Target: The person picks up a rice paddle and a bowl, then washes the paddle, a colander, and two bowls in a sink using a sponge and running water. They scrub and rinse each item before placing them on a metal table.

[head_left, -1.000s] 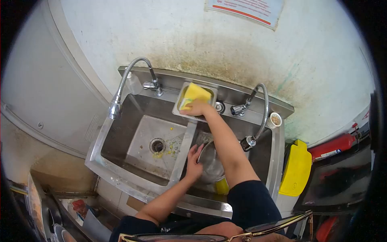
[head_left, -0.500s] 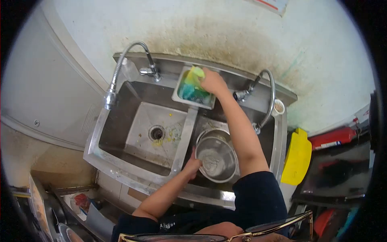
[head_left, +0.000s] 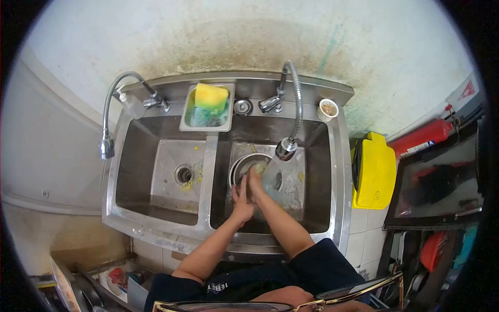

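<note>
a round metal bowl (head_left: 243, 167) sat in the right-hand basin (head_left: 318, 182) of a double steel sink, toward that basin's left side, with what looked like a second rim around it. being round, it had no long axis to line up with. it lay straight ahead of the person's hands, just beyond the left and around the tips of the right.

the right hand (head_left: 254, 183) was the nearer one, reaching over the near rim into the bowl, its forearm slanting in from the lower right. its fingers were blurred beside a pale yellow-green patch, so whether they were closed on anything could not be told. the left hand (head_left: 243, 204) was open and seemed empty, fingers stretched forward toward the bowl's near edge, close against the right hand; whether the two touched was unclear. its forearm came up from the lower left.

above the bowl and to its right hung a spray head (head_left: 286, 149), with water seeming to fall below it. behind, on the ledge, a yellow sponge (head_left: 211, 96) rested in a small metal tray (head_left: 184, 125), and a white cup (head_left: 327, 110) stood at the right corner. food scraps (head_left: 187, 185) lay around the drain on the left.
</note>
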`<control>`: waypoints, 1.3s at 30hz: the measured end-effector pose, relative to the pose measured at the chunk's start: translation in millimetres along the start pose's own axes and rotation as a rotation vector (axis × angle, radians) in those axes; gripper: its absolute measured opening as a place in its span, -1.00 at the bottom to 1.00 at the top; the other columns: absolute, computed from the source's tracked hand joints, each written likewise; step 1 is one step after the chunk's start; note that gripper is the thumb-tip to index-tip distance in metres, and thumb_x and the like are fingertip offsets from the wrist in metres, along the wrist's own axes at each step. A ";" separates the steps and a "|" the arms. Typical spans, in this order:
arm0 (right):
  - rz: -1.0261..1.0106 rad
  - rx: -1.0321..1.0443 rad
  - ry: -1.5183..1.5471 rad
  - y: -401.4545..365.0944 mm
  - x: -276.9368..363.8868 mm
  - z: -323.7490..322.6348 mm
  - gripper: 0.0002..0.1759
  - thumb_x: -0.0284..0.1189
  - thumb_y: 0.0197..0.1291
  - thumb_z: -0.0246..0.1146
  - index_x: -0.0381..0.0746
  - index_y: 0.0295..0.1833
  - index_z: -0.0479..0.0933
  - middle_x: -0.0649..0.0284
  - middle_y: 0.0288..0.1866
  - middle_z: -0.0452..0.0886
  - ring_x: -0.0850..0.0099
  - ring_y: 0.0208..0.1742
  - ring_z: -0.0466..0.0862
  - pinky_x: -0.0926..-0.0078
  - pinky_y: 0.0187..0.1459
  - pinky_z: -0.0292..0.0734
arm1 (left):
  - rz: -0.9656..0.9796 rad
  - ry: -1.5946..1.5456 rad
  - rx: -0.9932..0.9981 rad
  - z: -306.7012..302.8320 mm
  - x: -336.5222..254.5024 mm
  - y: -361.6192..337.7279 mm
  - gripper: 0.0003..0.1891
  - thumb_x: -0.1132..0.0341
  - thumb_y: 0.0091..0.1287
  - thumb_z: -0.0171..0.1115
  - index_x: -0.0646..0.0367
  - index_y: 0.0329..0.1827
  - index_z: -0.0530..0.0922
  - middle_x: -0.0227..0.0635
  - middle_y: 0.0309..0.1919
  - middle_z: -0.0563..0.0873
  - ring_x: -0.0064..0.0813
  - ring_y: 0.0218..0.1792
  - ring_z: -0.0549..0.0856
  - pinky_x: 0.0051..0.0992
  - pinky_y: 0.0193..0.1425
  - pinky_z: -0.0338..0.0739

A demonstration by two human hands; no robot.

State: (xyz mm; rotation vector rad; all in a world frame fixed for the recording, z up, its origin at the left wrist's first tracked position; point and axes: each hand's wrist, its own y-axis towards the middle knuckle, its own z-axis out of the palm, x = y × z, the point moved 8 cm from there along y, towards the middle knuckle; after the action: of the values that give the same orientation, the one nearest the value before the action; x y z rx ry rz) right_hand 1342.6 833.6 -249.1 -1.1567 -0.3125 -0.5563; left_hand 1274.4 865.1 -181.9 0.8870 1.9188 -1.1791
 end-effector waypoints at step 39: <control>-0.662 0.149 -2.146 143.8 1.4 -56.2 -0.32 0.10 0.10 0.05 -0.12 0.22 0.34 0.10 0.28 0.31 0.11 0.30 0.31 0.16 0.31 0.11 | -0.424 -0.568 0.077 -54.8 35.8 -47.0 0.05 0.69 -0.09 -0.11 -0.53 0.40 -0.28 -0.14 0.29 0.16 -0.01 0.02 0.51 -0.13 -0.28 0.67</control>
State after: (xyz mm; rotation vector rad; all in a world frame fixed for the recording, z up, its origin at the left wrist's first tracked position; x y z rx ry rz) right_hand 1422.2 823.0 -380.9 -1.0413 -2.5443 0.4237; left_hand 1205.4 905.7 -173.1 0.1346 1.6246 -1.5563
